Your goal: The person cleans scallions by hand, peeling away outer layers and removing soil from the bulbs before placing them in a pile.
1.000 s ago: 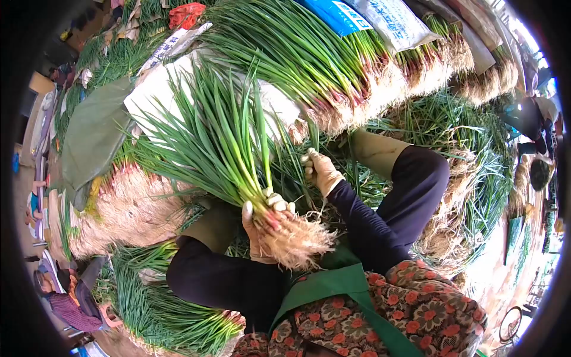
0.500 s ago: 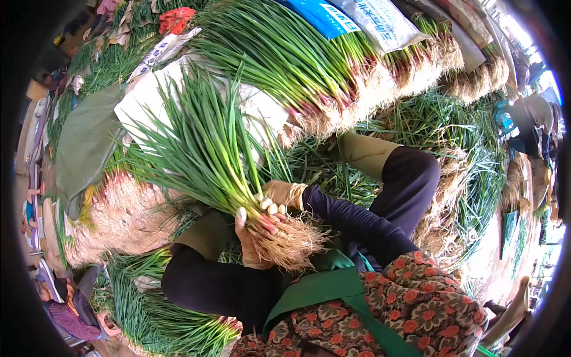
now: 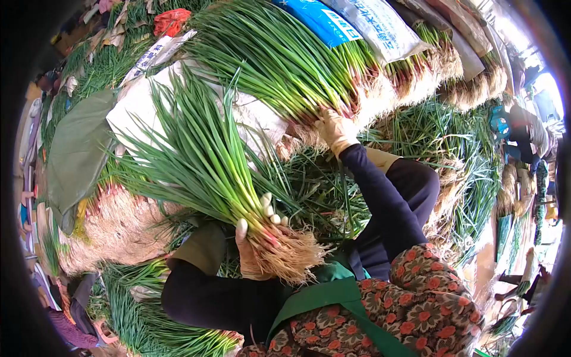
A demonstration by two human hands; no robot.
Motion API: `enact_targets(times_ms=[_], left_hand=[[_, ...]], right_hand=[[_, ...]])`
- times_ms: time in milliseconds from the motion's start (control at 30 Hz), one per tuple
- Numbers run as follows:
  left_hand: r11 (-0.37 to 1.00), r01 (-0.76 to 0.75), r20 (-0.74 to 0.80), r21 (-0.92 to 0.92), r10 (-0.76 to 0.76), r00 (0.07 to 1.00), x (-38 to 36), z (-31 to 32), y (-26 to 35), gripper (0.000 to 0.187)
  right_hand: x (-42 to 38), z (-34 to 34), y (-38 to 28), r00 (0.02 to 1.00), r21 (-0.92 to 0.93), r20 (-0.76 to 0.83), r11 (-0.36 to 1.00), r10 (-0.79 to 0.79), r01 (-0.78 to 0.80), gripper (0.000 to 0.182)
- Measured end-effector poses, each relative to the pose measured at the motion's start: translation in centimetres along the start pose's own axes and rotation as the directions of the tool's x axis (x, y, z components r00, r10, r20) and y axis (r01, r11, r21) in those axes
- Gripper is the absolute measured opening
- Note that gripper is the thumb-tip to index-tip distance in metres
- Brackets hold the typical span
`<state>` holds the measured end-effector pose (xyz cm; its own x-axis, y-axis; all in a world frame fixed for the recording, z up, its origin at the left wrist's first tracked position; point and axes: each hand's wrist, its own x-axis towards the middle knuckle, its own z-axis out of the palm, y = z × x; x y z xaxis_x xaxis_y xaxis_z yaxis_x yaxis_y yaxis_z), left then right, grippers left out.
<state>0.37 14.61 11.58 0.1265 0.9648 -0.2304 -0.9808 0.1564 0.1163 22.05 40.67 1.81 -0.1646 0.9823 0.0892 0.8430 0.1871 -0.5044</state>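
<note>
Left hand, cream-gloved [image 3: 250, 256], fingers wrapped round the lower stems of a loose bunch of long green onions with reddish bases and pale stringy roots [image 3: 223, 172]; bunch sits above the lap, tilted, leaves up-left, roots toward the dark green apron strap [image 3: 315, 300]. Right hand, cream-gloved [image 3: 336, 132], at the root end of a big stacked row of green onions [image 3: 267, 65]; fingers bent against the stems, can't tell if gripping. Blue printed plastic sack [image 3: 321, 21] lies on the row.
</note>
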Motion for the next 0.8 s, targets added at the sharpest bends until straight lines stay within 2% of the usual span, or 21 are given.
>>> enact_targets(times_ms=[33,67,100,133,167,200,267,300,367,400,433,467,500,533,567,600,633,667,700,767,800], left_hand=[[0.999,0.042,0.011,0.015,-0.043,0.999,-0.4,-0.5,0.1,0.065],[1.000,0.020,0.056,-0.002,-0.020,0.998,-0.8,-0.9,-0.1,0.066],[1.000,-0.005,0.100,-0.022,0.007,0.995,-0.9,-1.3,-0.2,0.067],[0.999,-0.022,0.172,-0.040,0.029,0.985,-0.7,-1.7,-0.2,0.071],[0.998,-0.040,0.075,0.042,0.037,0.996,-0.7,-1.0,-0.2,0.071],[0.991,-0.050,-0.023,0.127,0.053,0.998,-0.7,0.3,-0.1,0.071],[0.953,-0.044,-0.174,0.299,0.100,0.980,-0.2,0.4,0.3,0.067],[0.941,-0.068,-0.194,0.331,0.138,0.971,0.1,-1.0,0.8,0.065],[0.940,0.081,0.004,0.332,-0.088,0.996,0.4,-4.4,1.9,0.066],[0.919,0.056,-0.115,0.390,-0.012,0.993,0.1,-4.5,1.2,0.063],[0.918,-0.017,-0.138,0.396,0.078,0.987,0.5,-2.0,0.0,0.059],[0.914,-0.042,-0.170,0.403,0.120,0.978,0.4,-2.1,-0.2,0.057],[0.909,-0.068,-0.199,0.410,0.162,0.966,0.4,-2.2,-0.4,0.055],[0.927,-0.045,-0.184,0.373,0.122,0.975,0.2,-2.2,-0.3,0.054],[0.941,-0.020,-0.165,0.337,0.080,0.983,0.1,-2.1,-0.1,0.053],[0.954,0.008,-0.143,0.300,0.037,0.989,0.0,-2.1,0.0,0.051],[0.955,0.015,-0.137,0.296,0.027,0.990,-0.2,-2.4,0.1,0.051],[0.956,0.022,-0.133,0.292,0.018,0.991,-0.4,-3.1,0.2,0.051],[0.957,0.026,-0.131,0.288,0.012,0.991,-0.5,-3.5,0.3,0.051],[0.930,0.016,-0.182,0.367,0.055,0.982,-1.1,-2.9,0.7,0.049],[0.909,0.013,-0.179,0.418,0.068,0.982,-1.8,-3.1,1.3,0.049]], right_hand=[[1.1,0.5,-0.5,0.995,-0.041,-0.081,0.997,-0.062,0.059,0.033],[1.0,0.9,-0.7,0.995,-0.306,0.096,0.951,-0.018,0.046,0.034],[0.6,1.3,-0.9,0.965,-0.546,0.254,0.834,0.071,0.082,0.035],[-0.2,2.3,-0.3,0.938,-0.480,0.287,0.819,-0.193,0.315,0.041],[-2.5,-1.7,-4.6,0.875,-0.264,0.456,0.914,-0.164,0.309,0.038],[-4.7,-2.5,-6.3,0.865,-0.051,0.440,0.955,-0.240,0.291,0.033],[-9.8,-2.1,-8.5,0.838,0.316,0.352,0.896,-0.416,0.312,0.022],[-12.3,-2.2,-9.3,0.813,0.384,0.341,0.860,-0.471,0.337,0.017],[-16.1,-3.0,-11.0,0.754,0.324,0.431,0.865,-0.495,0.382,0.033],[-16.4,-3.7,-11.5,0.659,0.320,0.593,0.886,-0.463,0.336,0.034],[-16.3,-4.2,-11.8,0.539,0.303,0.731,0.906,-0.419,0.294,0.036],[-15.4,-3.4,-10.6,0.456,0.434,0.735,0.865,-0.502,0.252,0.039],[-14.3,-1.3,-8.2,0.375,0.561,0.678,0.775,-0.632,0.292,0.041],[-13.7,1.7,-6.1,0.464,0.742,0.666,0.579,-0.584,-0.338,0.042],[-13.0,1.7,-6.6,0.512,0.622,0.699,0.071,-0.500,-0.780,0.043],[-12.6,1.8,-7.1,0.642,0.749,0.662,0.310,-0.386,-0.585,0.045],[-11.8,-0.3,-10.7,0.767,0.761,0.568,0.544,-0.298,-0.353,0.047],[-11.2,-0.9,-12.6,0.702,0.697,0.677,0.496,-0.219,-0.518,0.046],[-11.3,0.1,-13.7,0.707,0.734,0.677,0.250,-0.204,-0.631,0.039],[-10.9,3.4,-14.1,0.782,0.781,0.604,0.308,-0.156,-0.542,0.030],[-11.2,3.7,-13.5,0.757,0.775,0.626,0.248,-0.185,-0.581,0.024]])
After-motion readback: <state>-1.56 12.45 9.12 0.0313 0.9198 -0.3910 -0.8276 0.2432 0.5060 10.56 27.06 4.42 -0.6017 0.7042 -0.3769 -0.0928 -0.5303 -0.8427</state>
